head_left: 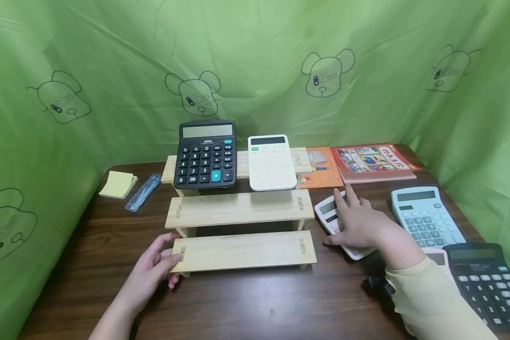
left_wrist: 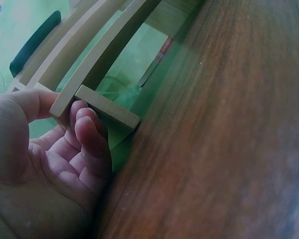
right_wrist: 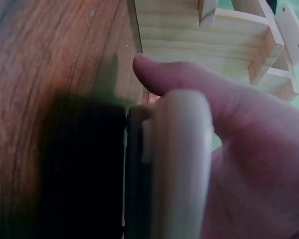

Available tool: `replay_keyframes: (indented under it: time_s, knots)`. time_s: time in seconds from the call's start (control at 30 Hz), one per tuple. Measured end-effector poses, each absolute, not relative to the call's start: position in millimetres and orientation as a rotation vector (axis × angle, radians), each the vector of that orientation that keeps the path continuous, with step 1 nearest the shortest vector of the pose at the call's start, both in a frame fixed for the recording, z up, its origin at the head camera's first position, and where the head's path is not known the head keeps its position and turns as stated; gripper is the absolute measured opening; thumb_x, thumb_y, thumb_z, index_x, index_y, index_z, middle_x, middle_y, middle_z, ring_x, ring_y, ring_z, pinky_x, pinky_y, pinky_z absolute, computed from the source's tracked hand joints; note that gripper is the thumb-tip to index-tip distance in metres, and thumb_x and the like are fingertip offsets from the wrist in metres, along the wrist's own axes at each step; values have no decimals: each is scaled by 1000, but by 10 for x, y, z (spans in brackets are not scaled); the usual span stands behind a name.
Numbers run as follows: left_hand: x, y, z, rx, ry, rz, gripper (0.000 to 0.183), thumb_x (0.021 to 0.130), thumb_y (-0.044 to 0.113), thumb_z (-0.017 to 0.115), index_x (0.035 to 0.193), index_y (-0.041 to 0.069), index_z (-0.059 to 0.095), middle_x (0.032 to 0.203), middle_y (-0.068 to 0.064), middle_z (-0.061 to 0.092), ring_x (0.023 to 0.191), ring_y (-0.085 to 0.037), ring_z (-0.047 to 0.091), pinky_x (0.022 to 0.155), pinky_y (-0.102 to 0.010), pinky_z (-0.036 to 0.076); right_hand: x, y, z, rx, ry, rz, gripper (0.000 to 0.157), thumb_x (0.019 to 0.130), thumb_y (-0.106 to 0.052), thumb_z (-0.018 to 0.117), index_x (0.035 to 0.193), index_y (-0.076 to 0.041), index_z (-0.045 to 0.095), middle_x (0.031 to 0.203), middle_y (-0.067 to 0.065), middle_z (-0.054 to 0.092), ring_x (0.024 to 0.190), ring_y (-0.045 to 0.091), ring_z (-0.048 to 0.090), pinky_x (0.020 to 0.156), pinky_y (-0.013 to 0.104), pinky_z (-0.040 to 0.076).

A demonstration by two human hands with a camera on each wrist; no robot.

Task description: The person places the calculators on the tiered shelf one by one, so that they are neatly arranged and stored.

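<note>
My left hand (head_left: pixel 155 264) pinches the left end of the lowest step of a pale wooden three-step stand (head_left: pixel 242 252); the left wrist view shows the thumb side and curled fingers around its corner. On the top step lean a black calculator (head_left: pixel 205 156) and a white calculator (head_left: pixel 272 163). Right of the stand, my right hand (head_left: pixel 361 224) spreads over another white calculator (head_left: pixel 357 252) that lies at a slant, its thumb over the left edge and two fingers at the top. In the right wrist view this calculator (right_wrist: pixel 182 164) appears edge-on, with the thumb reaching past it.
On the right lie a light blue calculator (head_left: pixel 427 215), a black calculator (head_left: pixel 488 283) and a white one (head_left: pixel 437 257) partly hidden by the sleeve. An orange booklet (head_left: pixel 323 172) and red book (head_left: pixel 374 160) lie behind. Yellow sticky notes (head_left: pixel 118 184) and a blue clear case (head_left: pixel 143 192) are left.
</note>
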State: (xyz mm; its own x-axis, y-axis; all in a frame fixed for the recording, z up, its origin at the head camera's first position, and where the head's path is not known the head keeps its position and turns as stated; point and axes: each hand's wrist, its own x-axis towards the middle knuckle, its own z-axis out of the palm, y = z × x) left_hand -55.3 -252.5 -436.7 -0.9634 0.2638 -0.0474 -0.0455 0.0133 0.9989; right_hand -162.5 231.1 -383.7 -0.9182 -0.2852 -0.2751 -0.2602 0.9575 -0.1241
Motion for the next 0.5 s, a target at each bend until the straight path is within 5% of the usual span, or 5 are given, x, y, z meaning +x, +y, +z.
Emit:
replay_keyframes:
  time_s: [0.33, 0.5]
  knots:
    - [-553, -2519, -4381, 236, 2058, 2058, 42, 101, 5, 48, 138, 4, 30, 88, -19, 65, 54, -21, 57, 42, -37, 50, -1604, 2259, -3825, -428, 2823, -108, 123, 68, -71, 70, 155, -6, 11, 155, 29, 8, 119, 55, 37, 57, 53, 48]
    - [-555, -2505, -4356, 243, 2053, 2064, 42, 101, 4, 47, 139, 2, 29, 89, -21, 63, 54, -23, 56, 42, -38, 49, -1591, 2233, -3833, -434, 2824, -91, 121, 67, -67, 72, 155, -7, 14, 154, 29, 11, 118, 54, 37, 56, 56, 46]
